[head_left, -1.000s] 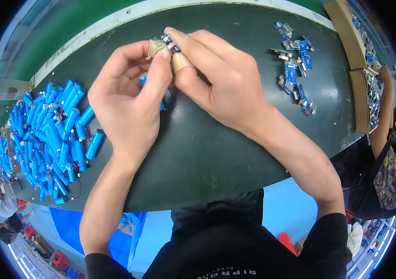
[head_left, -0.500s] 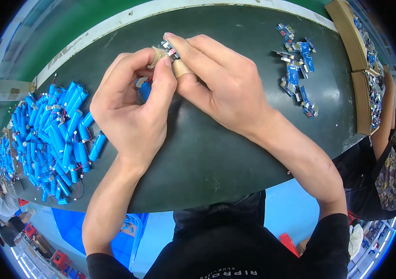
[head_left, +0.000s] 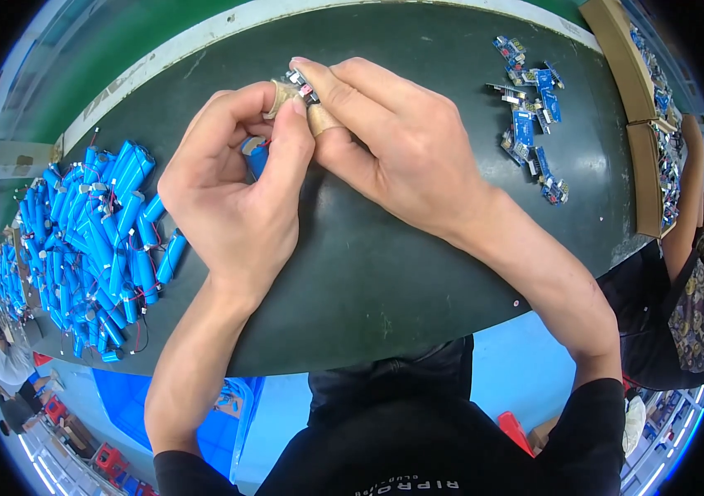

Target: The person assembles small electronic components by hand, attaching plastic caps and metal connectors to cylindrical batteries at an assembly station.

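My left hand [head_left: 232, 186] is closed around a blue cylindrical battery [head_left: 257, 159], most of it hidden by the fingers. Its thumb and index finger pinch at the edge of a small circuit board [head_left: 303, 86] with white and pinkish-red parts on it. My right hand [head_left: 405, 140] grips that board from the other side between thumb and fingers. Both hands meet over the far middle of the dark green table [head_left: 385, 289]. Tan finger covers show on fingertips of both hands. Whether a battery plug sits in the board is hidden by the fingertips.
A big heap of blue batteries [head_left: 91, 244] with thin wires lies at the left. Several blue circuit boards [head_left: 524, 128] form a loose column at the right. Beyond them stands a cardboard box [head_left: 643, 165] of boards, with another person's arm [head_left: 691, 190] beside it.
Both hands keep the same grip on the battery and board, with only a very slight shift. The view has tilted a little.
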